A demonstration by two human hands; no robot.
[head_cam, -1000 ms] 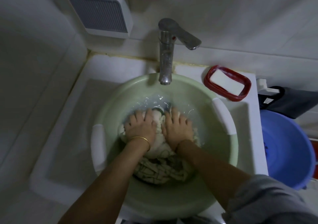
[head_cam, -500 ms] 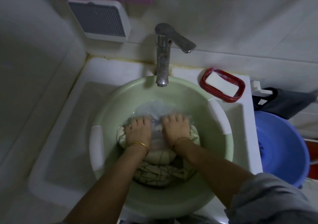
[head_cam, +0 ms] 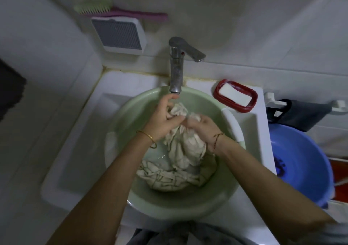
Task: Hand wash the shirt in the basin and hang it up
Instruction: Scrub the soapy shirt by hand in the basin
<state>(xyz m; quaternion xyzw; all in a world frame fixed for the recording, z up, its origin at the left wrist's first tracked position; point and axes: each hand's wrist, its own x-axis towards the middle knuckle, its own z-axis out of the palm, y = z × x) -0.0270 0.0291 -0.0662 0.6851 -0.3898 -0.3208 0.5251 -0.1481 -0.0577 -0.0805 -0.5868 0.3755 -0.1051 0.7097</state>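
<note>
Two hands, left hand [head_cam: 162,121] and right hand [head_cam: 204,129], grip the bunched upper part of the pale shirt [head_cam: 181,147] just below the faucet [head_cam: 176,69]. Fingers [head_cam: 167,100] of both hands curl around the cloth, which fills the space between them; its lower part trails down into the green basin [head_cam: 131,116], lying on the bottom. A soap dish [head_cam: 217,92] stands beside the basin.

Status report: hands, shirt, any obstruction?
Left hand and right hand both grip shirt. Bunched end up under tap, rest in basin. Tap close above left hand.
</note>
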